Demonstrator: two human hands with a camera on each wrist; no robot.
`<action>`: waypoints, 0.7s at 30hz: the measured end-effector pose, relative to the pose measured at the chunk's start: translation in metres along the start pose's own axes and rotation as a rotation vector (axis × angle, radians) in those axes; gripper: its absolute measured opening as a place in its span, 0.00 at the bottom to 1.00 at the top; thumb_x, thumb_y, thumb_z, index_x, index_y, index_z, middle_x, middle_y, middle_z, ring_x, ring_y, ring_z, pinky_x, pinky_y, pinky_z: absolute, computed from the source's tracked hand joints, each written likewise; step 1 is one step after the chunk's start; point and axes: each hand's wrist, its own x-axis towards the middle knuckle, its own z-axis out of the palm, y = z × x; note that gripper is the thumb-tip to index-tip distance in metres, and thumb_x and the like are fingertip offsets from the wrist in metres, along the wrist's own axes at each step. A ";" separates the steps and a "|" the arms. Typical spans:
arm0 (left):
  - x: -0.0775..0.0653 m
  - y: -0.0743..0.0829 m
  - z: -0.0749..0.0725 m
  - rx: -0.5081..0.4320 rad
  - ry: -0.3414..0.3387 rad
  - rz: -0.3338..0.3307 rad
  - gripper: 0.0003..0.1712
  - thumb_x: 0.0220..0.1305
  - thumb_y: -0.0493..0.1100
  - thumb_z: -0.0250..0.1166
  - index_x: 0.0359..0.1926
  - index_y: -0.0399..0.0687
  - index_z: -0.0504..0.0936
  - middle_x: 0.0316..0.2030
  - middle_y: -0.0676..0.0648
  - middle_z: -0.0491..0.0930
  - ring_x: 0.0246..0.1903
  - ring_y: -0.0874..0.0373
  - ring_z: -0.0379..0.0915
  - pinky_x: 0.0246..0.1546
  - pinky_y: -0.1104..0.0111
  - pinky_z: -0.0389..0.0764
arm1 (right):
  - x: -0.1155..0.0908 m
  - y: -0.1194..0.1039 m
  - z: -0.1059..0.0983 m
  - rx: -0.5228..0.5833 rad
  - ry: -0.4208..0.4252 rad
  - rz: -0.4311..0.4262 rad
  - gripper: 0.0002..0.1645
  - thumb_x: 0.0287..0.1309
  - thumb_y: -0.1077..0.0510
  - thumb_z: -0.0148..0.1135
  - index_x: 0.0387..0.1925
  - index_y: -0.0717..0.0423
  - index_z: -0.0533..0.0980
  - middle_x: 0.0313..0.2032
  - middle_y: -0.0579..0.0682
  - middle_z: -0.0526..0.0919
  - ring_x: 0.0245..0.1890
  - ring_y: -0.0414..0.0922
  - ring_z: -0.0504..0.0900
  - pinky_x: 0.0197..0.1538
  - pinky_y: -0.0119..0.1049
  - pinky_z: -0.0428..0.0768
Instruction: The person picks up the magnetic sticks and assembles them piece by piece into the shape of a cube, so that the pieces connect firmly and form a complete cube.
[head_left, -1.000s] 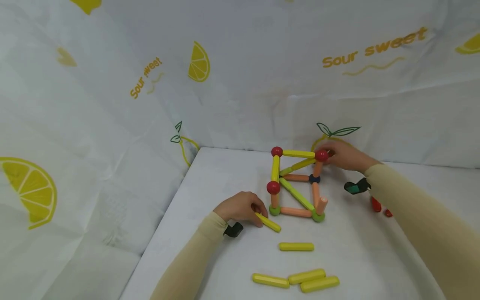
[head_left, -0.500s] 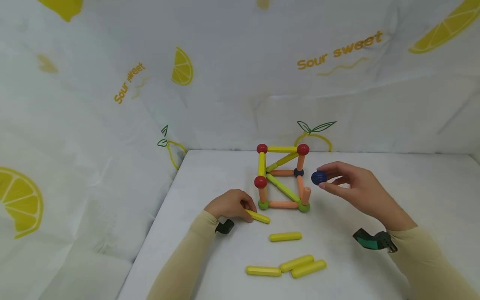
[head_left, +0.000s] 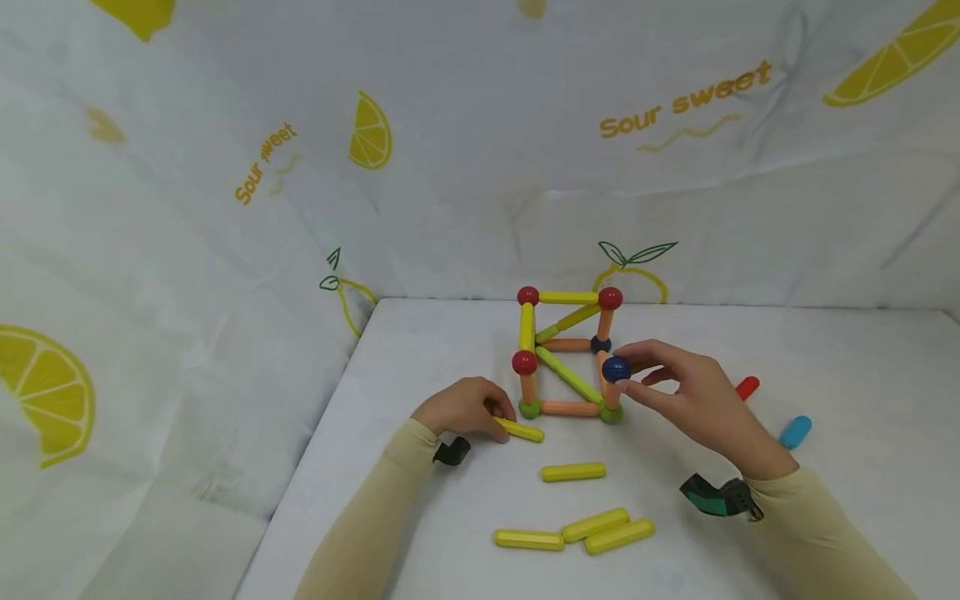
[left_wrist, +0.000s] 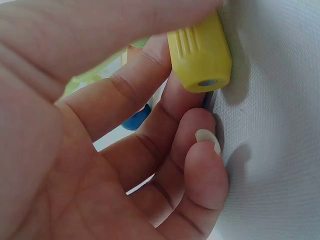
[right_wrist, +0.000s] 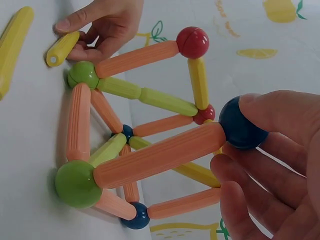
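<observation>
A frame of magnetic rods and balls stands on the table, with green and dark blue balls at its base. Red balls (head_left: 524,362) cap three of its upright orange rods. My right hand (head_left: 686,396) pinches a dark blue ball (right_wrist: 243,123) at the top of the front right orange rod (right_wrist: 160,155); in the right wrist view ball and rod end meet. My left hand (head_left: 468,408) pinches a yellow rod (left_wrist: 202,55) between thumb and fingers, low at the table beside the frame's front left green ball (head_left: 529,407).
Several yellow rods (head_left: 573,472) lie on the table in front of the frame. A red rod (head_left: 747,387) and a light blue rod (head_left: 796,432) lie to the right, beside the right forearm. A white lemon-print sheet (head_left: 465,167) rises behind the table.
My right hand came away from the frame's back right with a dark blue ball, then moved left onto the front right rod's top. My left hand keeps its yellow rod in place.
</observation>
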 end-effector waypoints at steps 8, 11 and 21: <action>-0.022 0.023 -0.016 0.104 -0.005 0.038 0.09 0.61 0.43 0.81 0.36 0.64 0.91 0.34 0.60 0.85 0.38 0.62 0.78 0.43 0.68 0.80 | 0.004 0.000 0.000 -0.014 0.018 0.005 0.24 0.69 0.54 0.75 0.64 0.46 0.81 0.54 0.47 0.90 0.48 0.45 0.89 0.49 0.22 0.84; -0.052 0.045 -0.029 0.138 0.024 0.100 0.08 0.64 0.44 0.80 0.38 0.65 0.91 0.35 0.63 0.86 0.38 0.64 0.79 0.43 0.68 0.81 | 0.005 -0.001 -0.001 -0.001 0.007 0.027 0.24 0.69 0.53 0.75 0.64 0.47 0.81 0.54 0.48 0.90 0.49 0.48 0.89 0.49 0.21 0.82; -0.053 0.121 -0.028 0.474 0.587 0.547 0.17 0.71 0.46 0.75 0.59 0.57 0.90 0.42 0.57 0.88 0.37 0.64 0.78 0.44 0.69 0.76 | 0.004 0.000 0.002 0.015 -0.032 0.053 0.24 0.70 0.54 0.73 0.64 0.48 0.80 0.53 0.50 0.90 0.48 0.50 0.90 0.49 0.30 0.86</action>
